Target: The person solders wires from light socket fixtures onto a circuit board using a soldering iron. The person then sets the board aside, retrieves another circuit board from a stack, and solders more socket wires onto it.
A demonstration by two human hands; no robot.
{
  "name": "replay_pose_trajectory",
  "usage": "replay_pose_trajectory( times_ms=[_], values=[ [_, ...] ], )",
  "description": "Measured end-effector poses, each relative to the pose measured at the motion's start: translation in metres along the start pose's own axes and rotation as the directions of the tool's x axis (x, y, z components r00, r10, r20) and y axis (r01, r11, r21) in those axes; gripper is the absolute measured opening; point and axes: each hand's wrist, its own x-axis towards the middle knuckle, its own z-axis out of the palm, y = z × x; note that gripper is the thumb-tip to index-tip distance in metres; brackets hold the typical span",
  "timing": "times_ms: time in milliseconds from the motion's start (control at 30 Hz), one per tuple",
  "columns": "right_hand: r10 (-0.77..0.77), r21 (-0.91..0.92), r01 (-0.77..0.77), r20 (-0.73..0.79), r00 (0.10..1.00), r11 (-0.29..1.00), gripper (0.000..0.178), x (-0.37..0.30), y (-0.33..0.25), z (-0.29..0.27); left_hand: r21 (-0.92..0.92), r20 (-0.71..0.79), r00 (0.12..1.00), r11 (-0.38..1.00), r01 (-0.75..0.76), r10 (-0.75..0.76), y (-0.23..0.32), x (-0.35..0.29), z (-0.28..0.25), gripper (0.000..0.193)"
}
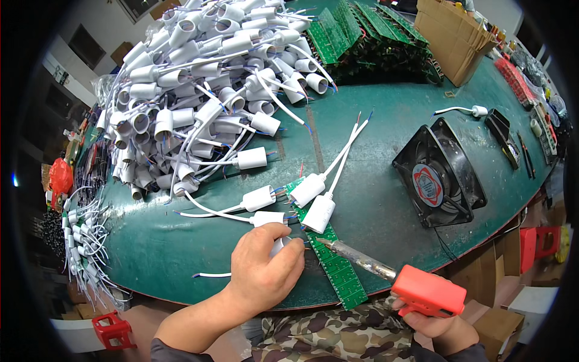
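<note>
A narrow green circuit board strip (341, 271) lies across the table in front of me. My left hand (262, 268) is closed around a white lamp socket (279, 246) beside the strip's left edge, its wire ends toward the board; the fingers partly cover it. In my right hand (429, 324) is a red-handled soldering iron (430, 289). Its tip is at the board near the held socket; whether they touch I cannot tell. Farther up the strip, two white sockets (319, 212) with cables lie on its right side. Two more, including a white socket (259, 198), sit at its left.
A big heap of white corded sockets (199, 78) fills the far left. Green circuit boards (362, 36) are stacked beside a cardboard box (449, 39). A black fan (443, 175) stands at right, near one loose socket (479, 111). More corded parts (84, 241) hang at the left edge.
</note>
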Motion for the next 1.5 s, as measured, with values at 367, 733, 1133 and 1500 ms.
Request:
replay_pose_trajectory(
  times_ms=[367, 733, 1133, 1500],
  values=[
    [0.106, 0.237, -0.073, -0.129, 0.986, 0.969, 0.043, 0.002, -0.006, 0.015, 0.023, -0.035, 0.999, 0.999, -0.031, 0.031, 0.0, 0.001, 0.01, 0.03],
    [0.093, 0.172, -0.065, -0.16, 0.983, 0.983, 0.043, 0.005, -0.009, 0.017, 0.023, -0.015, 0.999, 0.999, -0.029, 0.03, -0.001, 0.001, 0.009, 0.03],
    [0.059, 0.159, -0.027, -0.2, 0.978, 0.987, 0.038, -0.003, -0.005, 0.015, 0.027, -0.011, 1.0, 0.999, -0.024, 0.024, -0.001, 0.0, 0.009, 0.029],
    [0.008, -0.105, -0.012, -0.033, 0.999, 0.994, 0.033, 0.017, -0.02, 0.011, 0.031, 0.002, 1.0, 0.999, -0.024, 0.024, -0.001, 0.0, 0.007, 0.031]
  ],
)
